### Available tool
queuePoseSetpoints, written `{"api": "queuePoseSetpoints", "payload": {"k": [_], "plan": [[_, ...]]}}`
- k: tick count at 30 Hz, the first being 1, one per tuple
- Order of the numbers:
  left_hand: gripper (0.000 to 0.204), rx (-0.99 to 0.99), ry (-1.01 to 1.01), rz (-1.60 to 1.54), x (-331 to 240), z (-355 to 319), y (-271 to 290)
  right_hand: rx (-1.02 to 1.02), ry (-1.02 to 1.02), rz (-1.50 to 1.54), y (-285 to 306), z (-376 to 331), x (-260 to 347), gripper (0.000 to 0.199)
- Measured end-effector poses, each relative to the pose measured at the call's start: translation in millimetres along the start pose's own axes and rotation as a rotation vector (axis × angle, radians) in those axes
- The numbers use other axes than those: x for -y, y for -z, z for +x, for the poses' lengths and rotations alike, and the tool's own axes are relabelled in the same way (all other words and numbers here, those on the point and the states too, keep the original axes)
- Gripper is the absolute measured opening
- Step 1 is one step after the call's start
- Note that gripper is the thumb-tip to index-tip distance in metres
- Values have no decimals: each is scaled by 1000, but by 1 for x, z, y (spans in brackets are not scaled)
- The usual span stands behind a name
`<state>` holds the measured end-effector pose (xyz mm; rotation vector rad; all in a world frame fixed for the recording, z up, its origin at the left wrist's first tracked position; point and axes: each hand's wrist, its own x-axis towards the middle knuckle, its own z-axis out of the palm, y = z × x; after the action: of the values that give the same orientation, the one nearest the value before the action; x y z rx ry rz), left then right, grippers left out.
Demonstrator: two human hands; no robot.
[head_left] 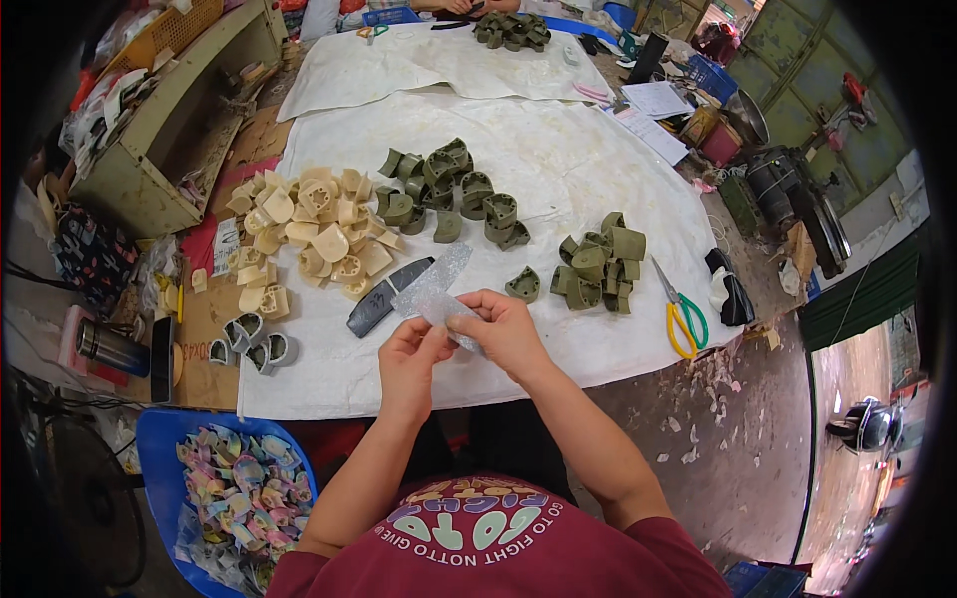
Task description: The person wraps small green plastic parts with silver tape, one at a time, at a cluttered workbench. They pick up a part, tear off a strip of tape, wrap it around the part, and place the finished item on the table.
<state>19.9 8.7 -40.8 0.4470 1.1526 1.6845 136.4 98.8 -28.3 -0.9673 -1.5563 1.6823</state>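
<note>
A strip of glittery silver sheet material [445, 274] is pinched between both my hands above the near edge of the white cloth. My left hand [409, 361] grips its lower left side with thumb and fingers. From the right, my right hand [506, 334] closes on its lower end, covering part of it. Just behind the strip lies a flat dark grey bar [373, 311] with a pale mark. Cream moulded pieces [329, 242] are heaped beyond my left hand. Dark olive moulded pieces [451, 165] lie farther off, and another olive group [598, 261] is to the right.
Scissors with yellow and green handles [682, 321] lie at the right edge. Several grey-rimmed pieces [271, 351] sit at the left. A blue tub [159, 468] of colourful bits stands below. A metal flask [105, 347] is far left. Another person's hands [469, 8] show at the table's far end.
</note>
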Motion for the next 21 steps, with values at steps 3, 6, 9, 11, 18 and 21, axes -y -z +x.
{"api": "queuePoseSetpoints", "payload": {"k": [3, 6, 9, 11, 18, 21], "plan": [[16, -31, -57, 155, -2, 15, 1, -237, 428, -487, 3, -2, 10, 20], [14, -33, -170, 312, -1, 22, -4, -220, 517, -694, 1, -11, 23, 17], [16, 19, -374, 580, -3, 20, -14, -152, 304, -513, -1, -10, 29, 16], [17, 61, -444, 668, -11, 13, -20, -134, 196, -354, 3, -8, 24, 16], [14, 74, -549, 716, -25, 7, -27, 44, 23, -164, 21, -3, 22, 14], [16, 75, -557, 722, -30, 7, -28, 89, 24, -223, 24, -3, 33, 11]]}}
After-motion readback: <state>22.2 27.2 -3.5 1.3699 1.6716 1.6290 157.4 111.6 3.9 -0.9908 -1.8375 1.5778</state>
